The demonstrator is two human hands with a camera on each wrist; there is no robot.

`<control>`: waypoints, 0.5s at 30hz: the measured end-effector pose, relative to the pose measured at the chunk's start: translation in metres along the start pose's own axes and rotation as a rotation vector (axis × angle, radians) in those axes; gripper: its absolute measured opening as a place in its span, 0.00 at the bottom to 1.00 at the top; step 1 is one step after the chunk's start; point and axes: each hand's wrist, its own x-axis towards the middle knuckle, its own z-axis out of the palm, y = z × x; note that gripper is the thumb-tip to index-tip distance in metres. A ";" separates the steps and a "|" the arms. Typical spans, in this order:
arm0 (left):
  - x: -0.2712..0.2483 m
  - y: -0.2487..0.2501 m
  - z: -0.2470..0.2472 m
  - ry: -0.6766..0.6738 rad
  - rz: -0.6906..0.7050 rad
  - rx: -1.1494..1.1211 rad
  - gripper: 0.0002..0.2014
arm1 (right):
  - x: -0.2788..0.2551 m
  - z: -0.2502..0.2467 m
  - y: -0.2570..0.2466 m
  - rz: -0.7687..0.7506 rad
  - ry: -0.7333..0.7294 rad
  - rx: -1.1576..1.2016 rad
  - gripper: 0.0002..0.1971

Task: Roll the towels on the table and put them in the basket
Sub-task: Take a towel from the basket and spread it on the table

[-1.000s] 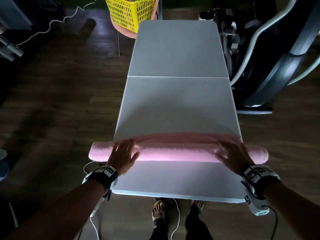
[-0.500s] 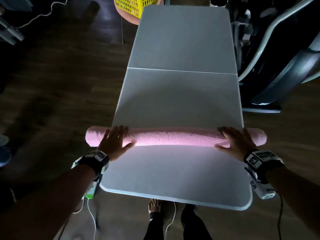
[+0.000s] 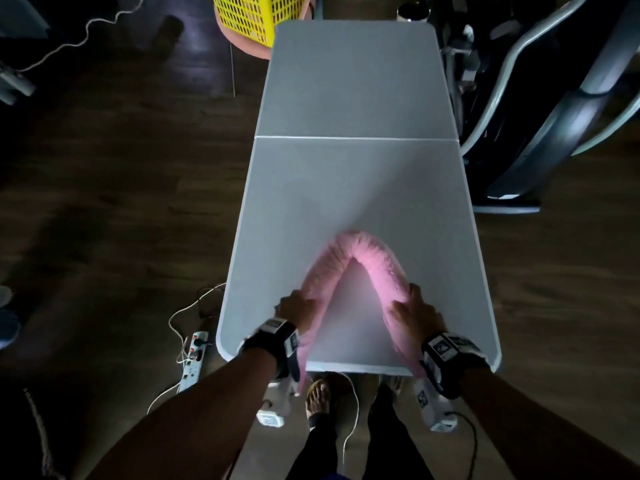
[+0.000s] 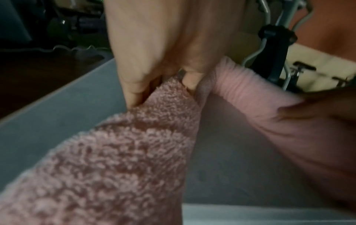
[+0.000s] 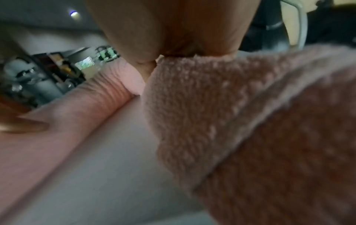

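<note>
Your yellow basket at the far left is cut off by the head view's top edge, so its inside stays unseen. The pink towel roll's two ends slip under your wrists at the near bench edge. Both wrist views are smeared; your left hand probably pinches the roll, fingertips buried in pile.

I see a dim room with a dark wooden floor, a long grey folding bench, a power strip with white cables at left, and exercise machinery at right.
</note>
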 end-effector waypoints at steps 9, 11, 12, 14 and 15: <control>-0.043 0.007 0.022 -0.086 -0.127 -0.803 0.16 | -0.029 0.033 -0.024 0.039 -0.062 0.207 0.24; -0.045 0.011 0.025 -0.059 -0.138 -0.840 0.16 | -0.033 0.033 -0.026 0.034 -0.083 0.207 0.25; -0.045 0.013 0.026 -0.049 -0.152 -0.858 0.17 | -0.032 0.034 -0.024 0.036 -0.086 0.229 0.25; -0.049 0.017 0.030 -0.043 -0.184 -0.881 0.19 | -0.034 0.036 -0.023 0.027 -0.090 0.245 0.24; -0.053 0.020 0.031 -0.051 -0.179 -0.872 0.19 | -0.036 0.038 -0.023 0.015 -0.098 0.234 0.24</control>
